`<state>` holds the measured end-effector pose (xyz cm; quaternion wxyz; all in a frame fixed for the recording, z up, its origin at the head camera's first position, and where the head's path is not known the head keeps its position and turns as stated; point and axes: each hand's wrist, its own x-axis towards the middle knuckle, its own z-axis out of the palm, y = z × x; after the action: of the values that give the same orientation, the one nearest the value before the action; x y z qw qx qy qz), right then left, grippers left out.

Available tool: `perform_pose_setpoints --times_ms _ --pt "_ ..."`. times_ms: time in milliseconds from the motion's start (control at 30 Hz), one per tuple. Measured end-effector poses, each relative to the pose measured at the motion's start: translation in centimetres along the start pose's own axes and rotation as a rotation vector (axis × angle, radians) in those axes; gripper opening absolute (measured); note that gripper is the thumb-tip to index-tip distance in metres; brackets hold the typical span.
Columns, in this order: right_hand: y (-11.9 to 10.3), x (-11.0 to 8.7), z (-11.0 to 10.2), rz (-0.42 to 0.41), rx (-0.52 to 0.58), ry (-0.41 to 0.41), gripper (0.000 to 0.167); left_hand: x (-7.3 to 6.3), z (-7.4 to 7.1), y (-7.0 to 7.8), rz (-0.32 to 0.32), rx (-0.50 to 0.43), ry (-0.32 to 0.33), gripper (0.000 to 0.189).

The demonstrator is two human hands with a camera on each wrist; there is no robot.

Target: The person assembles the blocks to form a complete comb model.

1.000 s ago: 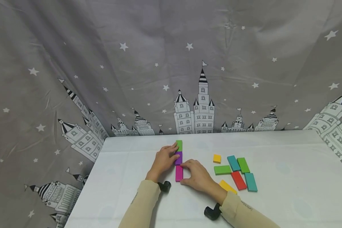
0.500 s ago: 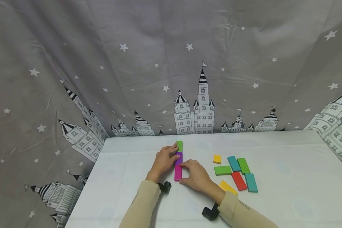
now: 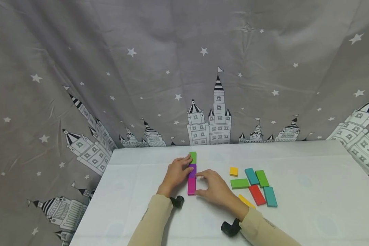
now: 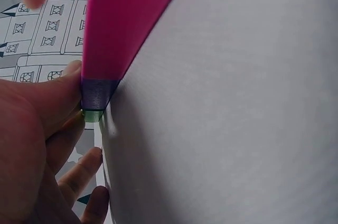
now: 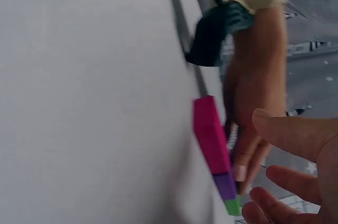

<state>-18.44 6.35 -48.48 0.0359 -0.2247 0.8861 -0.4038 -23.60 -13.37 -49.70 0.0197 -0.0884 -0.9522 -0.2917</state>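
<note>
Here they lay, green block (image 3: 193,158), purple block (image 3: 194,171), magenta block (image 3: 192,186), end to end from near the surface's (image 3: 310,177) far edge! The left hand's (image 3: 176,173) fingers, extended, pressed the first two from the left edge's side, presumably steadying the row; the right hand's (image 3: 216,188) fingers, open and gripping nothing, framed the magenta block's length, contact unclear. Loose blocks (image 3: 257,194) lay toward the right edge.

Beige sleeves (image 3: 152,218) — small dark lettering (image 3: 269,222) on each — and black wrist devices (image 3: 177,202).
</note>
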Motion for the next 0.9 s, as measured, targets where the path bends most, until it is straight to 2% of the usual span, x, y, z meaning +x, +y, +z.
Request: perform_pose_setpoints --times_ms 167,267,433,667,900 --pt "-0.2 -0.2 -2.4 0.081 0.047 0.048 0.054 0.1 0.0 0.1 -0.024 -0.012 -0.010 0.046" --pt "0.1 -0.3 -3.8 0.097 0.055 0.089 0.053 0.0 0.1 0.2 -0.029 -0.012 -0.011 0.046" --pt "1.3 -0.6 -5.8 0.097 0.056 0.121 0.054 0.1 0.1 0.0 -0.021 -0.019 -0.003 0.046" --pt "3.5 -1.1 -8.2 0.051 0.053 0.184 0.054 0.1 0.0 -0.1 -0.009 -0.020 0.001 0.045" --pt "4.9 -1.6 -10.1 0.088 0.036 0.171 0.053 0.0 0.0 0.0 -0.014 -0.025 0.000 0.045"
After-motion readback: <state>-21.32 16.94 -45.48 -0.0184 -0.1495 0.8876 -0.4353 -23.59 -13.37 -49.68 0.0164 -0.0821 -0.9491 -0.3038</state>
